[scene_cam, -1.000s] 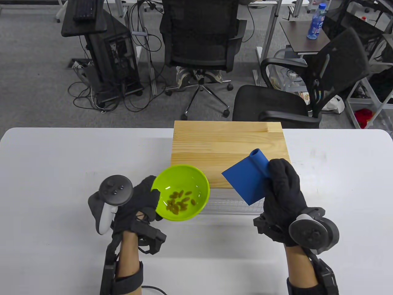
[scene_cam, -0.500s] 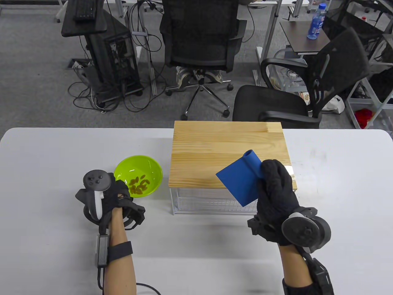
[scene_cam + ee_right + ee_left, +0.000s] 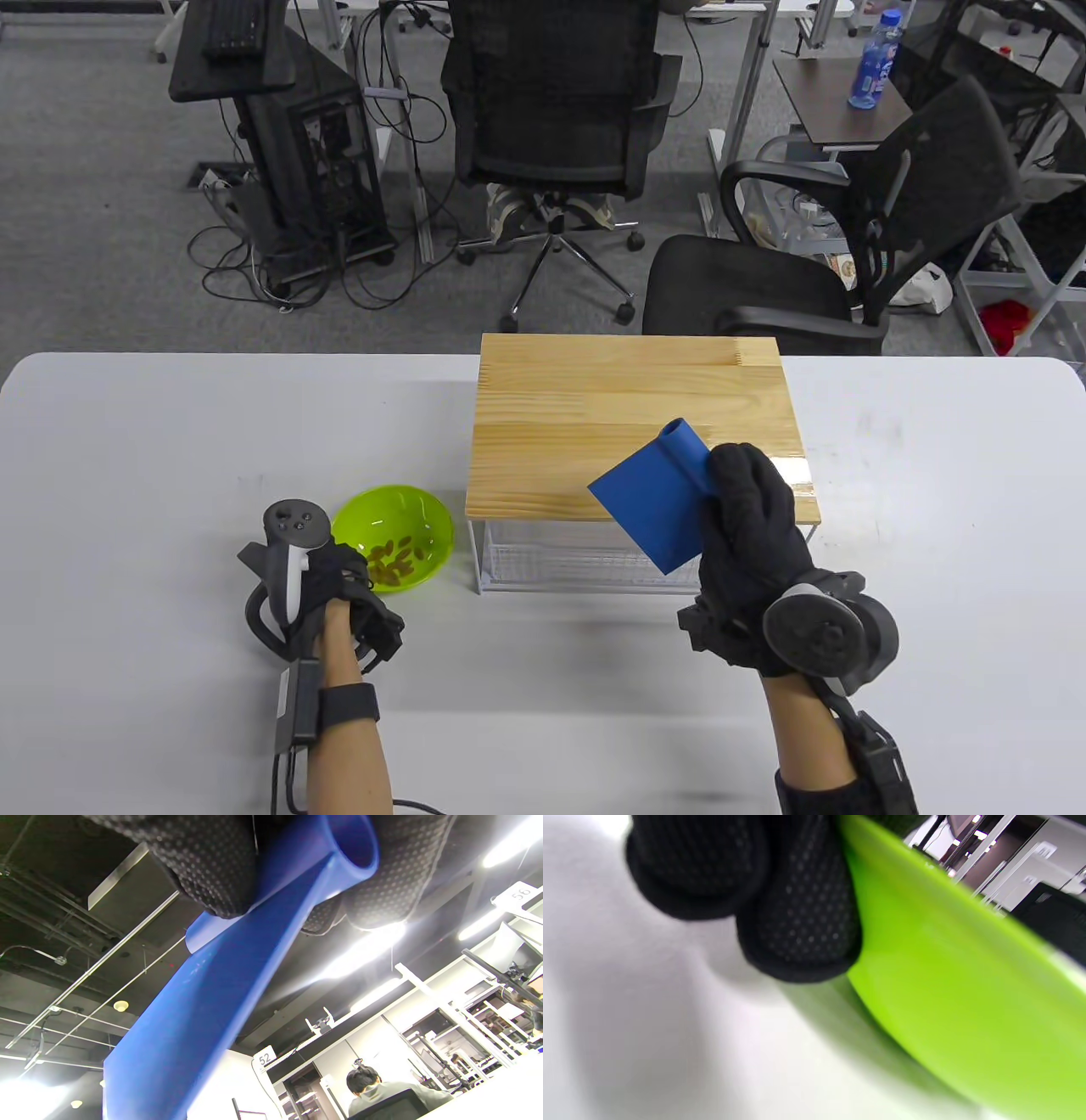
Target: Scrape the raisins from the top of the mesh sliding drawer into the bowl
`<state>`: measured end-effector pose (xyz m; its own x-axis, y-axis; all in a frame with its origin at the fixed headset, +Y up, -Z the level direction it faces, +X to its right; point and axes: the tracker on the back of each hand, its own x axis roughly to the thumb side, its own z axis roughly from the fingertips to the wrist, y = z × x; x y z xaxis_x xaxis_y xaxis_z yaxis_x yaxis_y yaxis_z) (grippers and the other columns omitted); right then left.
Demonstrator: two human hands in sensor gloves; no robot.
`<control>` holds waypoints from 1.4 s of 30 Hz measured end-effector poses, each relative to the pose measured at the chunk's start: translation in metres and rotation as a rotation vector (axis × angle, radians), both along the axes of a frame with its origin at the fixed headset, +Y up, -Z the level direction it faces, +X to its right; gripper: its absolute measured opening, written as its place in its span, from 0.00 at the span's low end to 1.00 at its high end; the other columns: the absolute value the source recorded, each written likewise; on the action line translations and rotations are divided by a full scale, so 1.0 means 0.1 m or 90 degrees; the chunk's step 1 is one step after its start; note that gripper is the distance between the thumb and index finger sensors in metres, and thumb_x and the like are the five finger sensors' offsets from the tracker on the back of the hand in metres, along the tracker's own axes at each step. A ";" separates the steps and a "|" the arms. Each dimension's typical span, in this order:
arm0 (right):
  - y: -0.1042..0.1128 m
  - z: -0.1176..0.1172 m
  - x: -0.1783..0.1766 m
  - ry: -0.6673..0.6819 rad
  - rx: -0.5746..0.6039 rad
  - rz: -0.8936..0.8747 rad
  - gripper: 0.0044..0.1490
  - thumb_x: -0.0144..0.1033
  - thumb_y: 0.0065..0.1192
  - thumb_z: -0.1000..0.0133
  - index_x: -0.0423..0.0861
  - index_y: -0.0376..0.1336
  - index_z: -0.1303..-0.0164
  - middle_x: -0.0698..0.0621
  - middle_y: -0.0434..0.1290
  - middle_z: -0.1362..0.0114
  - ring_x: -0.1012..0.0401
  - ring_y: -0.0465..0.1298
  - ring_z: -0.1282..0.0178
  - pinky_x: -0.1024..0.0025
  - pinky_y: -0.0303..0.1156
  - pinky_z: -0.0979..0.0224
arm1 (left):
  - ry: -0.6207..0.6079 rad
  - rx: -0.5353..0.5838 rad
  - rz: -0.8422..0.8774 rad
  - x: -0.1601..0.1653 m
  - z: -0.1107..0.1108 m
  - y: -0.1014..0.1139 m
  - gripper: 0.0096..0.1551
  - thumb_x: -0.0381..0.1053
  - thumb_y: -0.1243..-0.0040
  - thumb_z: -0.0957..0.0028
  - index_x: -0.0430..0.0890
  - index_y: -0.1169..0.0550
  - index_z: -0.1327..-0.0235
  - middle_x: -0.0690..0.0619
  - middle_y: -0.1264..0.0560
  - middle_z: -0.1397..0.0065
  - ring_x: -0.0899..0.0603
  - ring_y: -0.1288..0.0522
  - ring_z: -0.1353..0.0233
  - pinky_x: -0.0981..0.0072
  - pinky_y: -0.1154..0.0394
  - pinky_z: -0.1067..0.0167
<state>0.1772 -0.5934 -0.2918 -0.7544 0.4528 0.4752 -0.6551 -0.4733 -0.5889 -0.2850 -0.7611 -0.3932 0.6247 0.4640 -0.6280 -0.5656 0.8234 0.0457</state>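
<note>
Reading signs: we make out "52" (image 3: pixel 264 1058) and "56" (image 3: pixel 522 894) in the right wrist view.
Table (image 3: pixel 127 441): white, carrying everything.
Drawer unit (image 3: pixel 632 416): wooden top, mesh below.
Scraper (image 3: pixel 653 505): blue, our right hand (image 3: pixel 751 543) clamps it over the drawer's front edge.
Bowl (image 3: pixel 399 531): green, left of drawer, our left hand (image 3: pixel 339 586) grips its near rim.
Raisins (image 3: pixel 394 564): inside bowl.
</note>
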 end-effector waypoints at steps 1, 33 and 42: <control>0.00 0.00 0.00 0.002 0.000 -0.002 0.36 0.26 0.65 0.42 0.40 0.56 0.22 0.38 0.59 0.21 0.39 0.72 0.29 0.39 0.71 0.34 | -0.006 0.008 0.000 -0.02 0.03 0.00 0.32 0.46 0.41 0.42 0.41 0.31 0.23 0.41 0.17 0.36 0.50 0.08 0.64 0.61 0.11 0.60; -0.27 -0.15 1.62 -0.321 -0.116 -0.115 0.36 0.25 0.64 0.41 0.39 0.56 0.21 0.36 0.59 0.21 0.37 0.71 0.30 0.40 0.72 0.35 | -0.830 0.168 -0.426 2.85 1.08 0.29 0.46 0.74 0.64 0.48 0.63 0.50 0.14 0.53 0.53 0.07 0.38 0.54 0.07 0.33 0.52 0.18; -1.19 -0.49 2.08 -0.519 -0.431 -0.060 0.36 0.23 0.63 0.41 0.35 0.55 0.22 0.32 0.58 0.22 0.35 0.71 0.32 0.39 0.72 0.37 | -0.890 0.110 -0.357 2.86 1.10 0.24 0.45 0.74 0.68 0.48 0.66 0.55 0.15 0.54 0.58 0.07 0.42 0.58 0.06 0.34 0.55 0.18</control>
